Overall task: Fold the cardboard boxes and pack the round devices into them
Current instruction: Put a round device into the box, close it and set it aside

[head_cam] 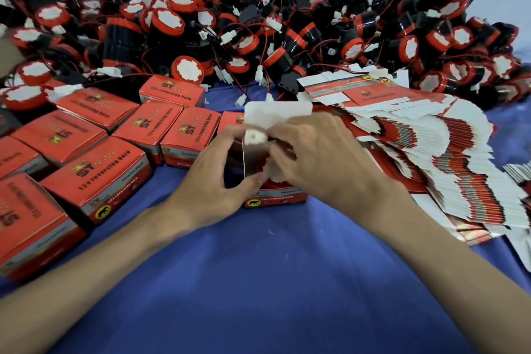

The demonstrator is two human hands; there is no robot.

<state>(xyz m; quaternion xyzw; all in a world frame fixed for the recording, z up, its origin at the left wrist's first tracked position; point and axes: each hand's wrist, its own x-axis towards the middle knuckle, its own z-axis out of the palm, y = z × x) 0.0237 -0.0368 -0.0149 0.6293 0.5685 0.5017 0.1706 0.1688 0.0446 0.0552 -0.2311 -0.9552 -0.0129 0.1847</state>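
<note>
The left hand (212, 181) grips the open box (275, 201) while the right hand (324, 158) pinches the white connector (254, 136) above the round device (263, 165) inside

Your left arm: bare forearm, enters at lower left and runs up and right toward centre.
Your left hand (214, 181): back toward the camera, thumb and forefinger curved in a C, gripping the left side of the box (275, 200); forefinger tip beside the white connector (254, 137).
Your right arm: bare forearm, enters at lower right and runs up and left.
Your right hand (324, 158): back upward, fingers curled leftward, tips pinching at the white connector.
Both hands: close together, fingertips almost meeting above the box.
</note>
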